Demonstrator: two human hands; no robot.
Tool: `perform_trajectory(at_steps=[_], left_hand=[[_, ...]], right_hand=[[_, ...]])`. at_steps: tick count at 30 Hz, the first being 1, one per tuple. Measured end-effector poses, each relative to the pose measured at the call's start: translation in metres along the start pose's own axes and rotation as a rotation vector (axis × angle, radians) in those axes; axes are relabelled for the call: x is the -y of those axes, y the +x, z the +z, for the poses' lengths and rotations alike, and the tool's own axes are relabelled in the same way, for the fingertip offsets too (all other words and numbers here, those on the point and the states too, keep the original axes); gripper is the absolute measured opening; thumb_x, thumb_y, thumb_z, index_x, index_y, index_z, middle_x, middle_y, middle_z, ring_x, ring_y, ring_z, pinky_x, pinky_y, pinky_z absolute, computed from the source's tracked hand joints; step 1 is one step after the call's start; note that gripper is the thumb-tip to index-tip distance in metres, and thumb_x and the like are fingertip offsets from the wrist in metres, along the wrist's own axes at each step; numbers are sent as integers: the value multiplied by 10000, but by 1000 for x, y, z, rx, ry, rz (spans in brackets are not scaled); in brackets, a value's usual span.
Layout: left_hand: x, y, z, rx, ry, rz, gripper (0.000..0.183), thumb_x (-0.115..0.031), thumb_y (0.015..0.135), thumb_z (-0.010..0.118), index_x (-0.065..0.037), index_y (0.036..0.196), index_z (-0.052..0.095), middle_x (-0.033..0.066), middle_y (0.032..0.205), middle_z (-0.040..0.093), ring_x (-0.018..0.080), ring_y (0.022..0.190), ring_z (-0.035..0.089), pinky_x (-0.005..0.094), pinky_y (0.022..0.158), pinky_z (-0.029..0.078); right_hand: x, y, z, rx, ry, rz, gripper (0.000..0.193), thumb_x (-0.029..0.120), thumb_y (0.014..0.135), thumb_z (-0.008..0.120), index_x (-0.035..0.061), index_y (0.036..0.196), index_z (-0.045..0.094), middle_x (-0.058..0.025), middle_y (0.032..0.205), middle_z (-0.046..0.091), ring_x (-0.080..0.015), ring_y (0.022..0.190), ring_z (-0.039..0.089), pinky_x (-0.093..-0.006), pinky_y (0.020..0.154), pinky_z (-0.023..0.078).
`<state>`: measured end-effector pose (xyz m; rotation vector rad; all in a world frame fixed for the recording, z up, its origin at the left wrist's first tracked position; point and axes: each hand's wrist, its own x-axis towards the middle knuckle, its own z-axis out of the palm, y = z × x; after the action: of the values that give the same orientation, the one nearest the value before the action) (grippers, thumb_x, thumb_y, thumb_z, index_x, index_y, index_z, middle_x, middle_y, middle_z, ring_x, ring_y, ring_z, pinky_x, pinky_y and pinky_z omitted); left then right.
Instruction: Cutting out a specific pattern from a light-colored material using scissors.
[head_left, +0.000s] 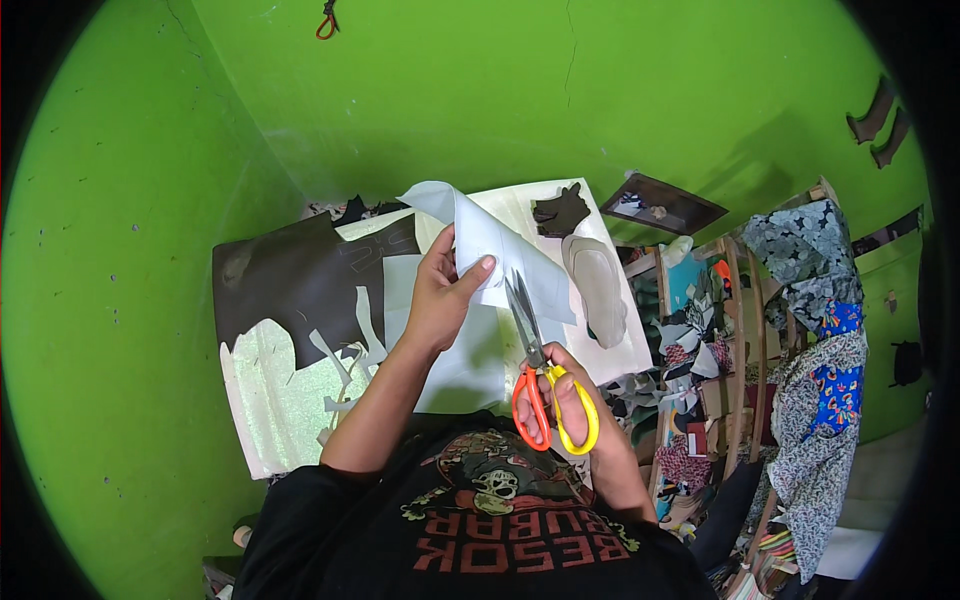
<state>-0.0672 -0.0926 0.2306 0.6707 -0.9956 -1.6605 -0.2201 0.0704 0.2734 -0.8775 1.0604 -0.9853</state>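
Observation:
My left hand [442, 295] grips a pale grey-white sheet [520, 260], thumb on its near face, lifting it so that it curls above the table. In my right hand [572, 395] is a pair of scissors [530, 345] with one orange and one yellow handle; the fingers are through the loops. The blades point up and away, nearly together, their tips by the sheet's lower edge close to my left thumb. Whether they touch the sheet I cannot tell. Below it, another pale sheet [470, 350] lies flat on the table.
A dark brown sheet [290, 285] and narrow pale offcuts [368, 325] lie at left. To the right are a sole-shaped grey piece [598, 290] and a dark scrap [562, 210] on a cream board [637, 350]. Wooden racks [735, 350] heaped with scraps and cloth [810, 430] stand further right.

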Motion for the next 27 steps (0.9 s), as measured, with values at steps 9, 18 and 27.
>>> perform_trajectory(at_steps=[9,18,27], left_hand=[[4,3,-2,-34,-31,14,526,-36,911,681,23,1377,444,100,1157,649,148,1031,641,305,905,518],[1,0,2,-17,-76,-19,543,-45,910,682,15,1382,419,106,1202,636,157,1072,634,306,934,506],[5,-8,15,-20,-47,-6,560,-47,901,700,9,1379,412,99,1091,665,142,984,645,299,875,517]], right_hand=[[0,-3,-2,47,15,52,911,822,769,524,19,1182,405,-96,682,597,-146,482,557,-256,437,452],[0,0,0,12,-24,27,879,787,812,525,1,1182,391,-88,692,586,-137,492,551,-259,440,453],[-7,7,9,-119,-74,-80,867,772,827,538,-6,1181,396,-85,706,584,-139,512,557,-257,449,451]])
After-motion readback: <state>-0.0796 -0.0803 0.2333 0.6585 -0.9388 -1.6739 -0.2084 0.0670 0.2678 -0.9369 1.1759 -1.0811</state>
